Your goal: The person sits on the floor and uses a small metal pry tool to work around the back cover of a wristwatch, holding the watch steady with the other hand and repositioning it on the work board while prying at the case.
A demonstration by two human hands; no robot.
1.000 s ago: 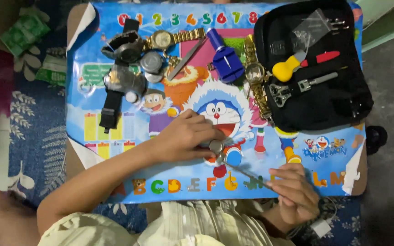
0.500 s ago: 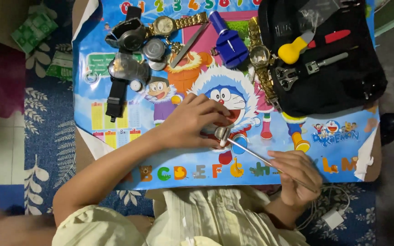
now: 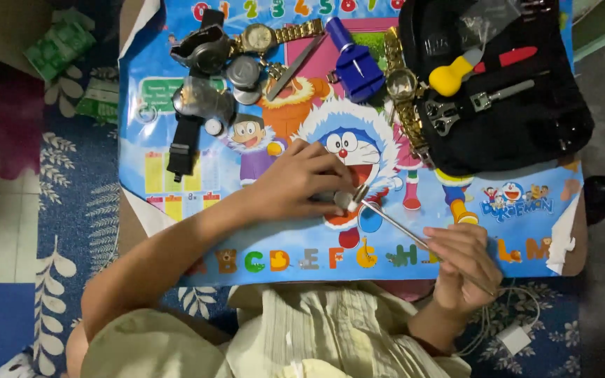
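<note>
My left hand presses down on a small round metal watch piece in the middle of a colourful cartoon table mat; most of the piece is hidden under my fingers. My right hand holds a thin metal tool by its near end, like a pen. The tool slants up and left, and its tip touches the watch piece beside my left fingertips.
Several watches and watch parts lie at the mat's far left. A blue tool and a gold watch sit further right. A black tool case with a yellow-handled tool fills the far right. A white charger cable lies near my right wrist.
The view has shifted, so the mat sits higher in frame. My hands stay on the watch piece and tool, with the tool tip still at the piece.
</note>
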